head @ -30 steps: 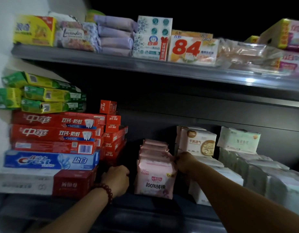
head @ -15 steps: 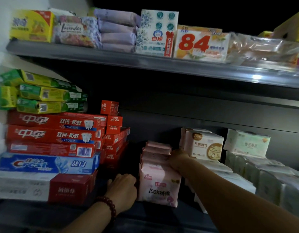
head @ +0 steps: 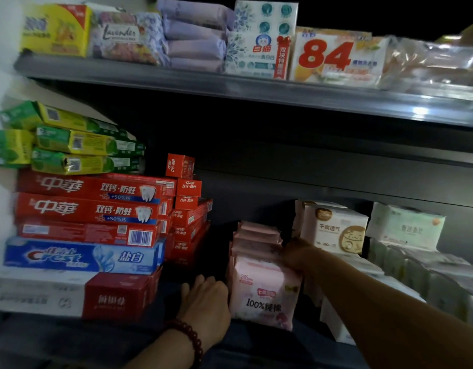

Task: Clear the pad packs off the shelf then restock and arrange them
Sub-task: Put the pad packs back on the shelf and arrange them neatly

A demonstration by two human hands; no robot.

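Note:
A row of several pink pad packs (head: 262, 291) stands upright on the dark lower shelf (head: 155, 339), one behind another. My left hand (head: 206, 302) lies flat against the row's left side, fingers straight and pointing toward the back of the shelf. My right hand (head: 299, 255) reaches in from the right and grips the top right edge of the packs, fingers curled over them. White pad packs (head: 336, 231) and pale green ones (head: 405, 227) are stacked to the right of the pink row.
Stacked toothpaste boxes (head: 89, 211) in red, blue and green fill the left of the lower shelf. A dark gap separates them from the pink row. The upper shelf (head: 230, 86) carries soap and tissue packs. More white packs (head: 443, 283) crowd the far right.
My left hand has slid right from beside the toothpaste boxes to press on the pink row's left side. My right hand has stayed on the packs' top right edge.

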